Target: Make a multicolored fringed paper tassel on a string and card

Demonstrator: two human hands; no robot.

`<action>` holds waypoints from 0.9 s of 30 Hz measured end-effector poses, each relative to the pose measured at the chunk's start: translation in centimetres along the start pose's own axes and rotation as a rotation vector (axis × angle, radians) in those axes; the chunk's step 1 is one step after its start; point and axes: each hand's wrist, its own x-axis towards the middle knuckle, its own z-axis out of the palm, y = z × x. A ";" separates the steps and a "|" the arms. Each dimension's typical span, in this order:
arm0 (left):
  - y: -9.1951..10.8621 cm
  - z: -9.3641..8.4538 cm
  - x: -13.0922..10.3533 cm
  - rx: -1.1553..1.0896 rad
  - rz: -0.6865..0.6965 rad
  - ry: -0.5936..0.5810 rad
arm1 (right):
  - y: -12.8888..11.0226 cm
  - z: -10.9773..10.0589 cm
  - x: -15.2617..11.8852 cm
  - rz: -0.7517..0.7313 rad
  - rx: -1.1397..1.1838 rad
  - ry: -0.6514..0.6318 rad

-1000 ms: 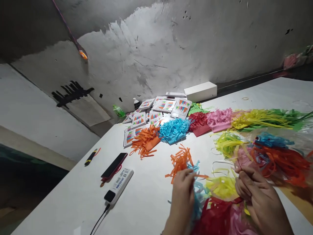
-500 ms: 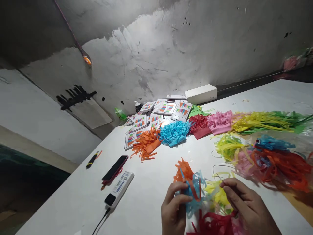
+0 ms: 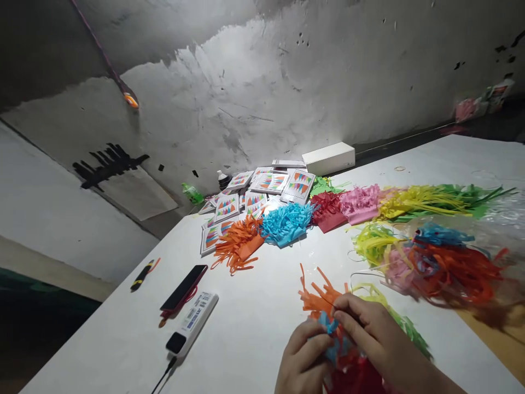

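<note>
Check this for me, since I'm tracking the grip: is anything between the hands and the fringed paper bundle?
Nothing visible: the left hand and right hand both already grip the multicoloured fringed paper bundle directly.

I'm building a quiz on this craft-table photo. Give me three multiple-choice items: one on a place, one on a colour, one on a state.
1. Where does the white box stand?
A. at the table's far edge, by the wall
B. beside the phone
C. under the hands

2. What colour is the fringe bundle between the orange and red ones in the far row?
A. black
B. blue
C. white

3. How are the two hands placed?
A. far apart
B. flat on bare table
C. close together on paper fringes

Answers: 1 A, it sits behind the printed cards. 2 B, its strips are blue. 3 C, left hand and right hand meet on the fringes.
</note>
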 end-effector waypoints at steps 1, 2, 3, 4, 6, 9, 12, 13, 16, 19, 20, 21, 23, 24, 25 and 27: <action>-0.1 -0.1 0.1 0.086 0.164 0.022 | 0.3 0.1 0.0 -0.058 -0.069 0.045; -0.1 -0.1 0.2 0.164 0.320 0.054 | 0.6 0.3 -0.1 -0.099 -0.114 0.082; -0.1 -0.1 0.2 0.231 0.452 0.102 | 0.9 0.4 -0.2 -0.124 -0.136 0.107; 0.0 -0.1 0.2 0.276 0.532 0.161 | 1.1 0.5 -0.3 -0.139 -0.138 0.110; 0.4 0.2 0.2 0.313 0.545 0.236 | 1.3 0.8 -0.6 -0.167 -0.098 0.050; 1.2 1.0 0.3 0.322 0.503 0.172 | 1.2 1.0 -1.0 -0.213 0.012 -0.018; 2.1 1.6 0.2 0.105 0.292 0.139 | 1.3 1.1 -1.5 -0.121 0.070 0.143; 2.3 1.7 0.2 0.014 0.189 0.173 | 1.4 1.1 -1.7 -0.099 0.051 0.195; 2.8 1.8 0.1 -0.164 -0.030 0.269 | 1.7 1.3 -2.4 -0.132 -0.105 0.177; 2.9 2.0 0.0 -0.239 -0.088 0.262 | 1.6 1.6 -2.8 -0.149 -0.233 0.114; 2.9 2.0 0.0 -0.251 -0.096 0.250 | 1.5 1.8 -2.9 -0.145 -0.247 0.110; 2.8 2.1 0.0 -0.257 -0.103 0.239 | 1.5 1.9 -2.9 -0.140 -0.251 0.110; 2.6 2.0 -0.1 -0.250 -0.117 0.227 | 1.4 1.9 -2.8 -0.137 -0.252 0.098; 2.4 1.9 -0.1 -0.230 -0.112 0.219 | 1.3 1.9 -2.7 -0.140 -0.255 0.090; 2.2 1.8 -0.1 -0.194 -0.087 0.206 | 1.4 1.8 -2.6 -0.145 -0.260 0.073; 1.6 1.4 -0.1 -0.084 0.019 0.157 | 1.5 1.6 -2.6 -0.123 -0.249 0.034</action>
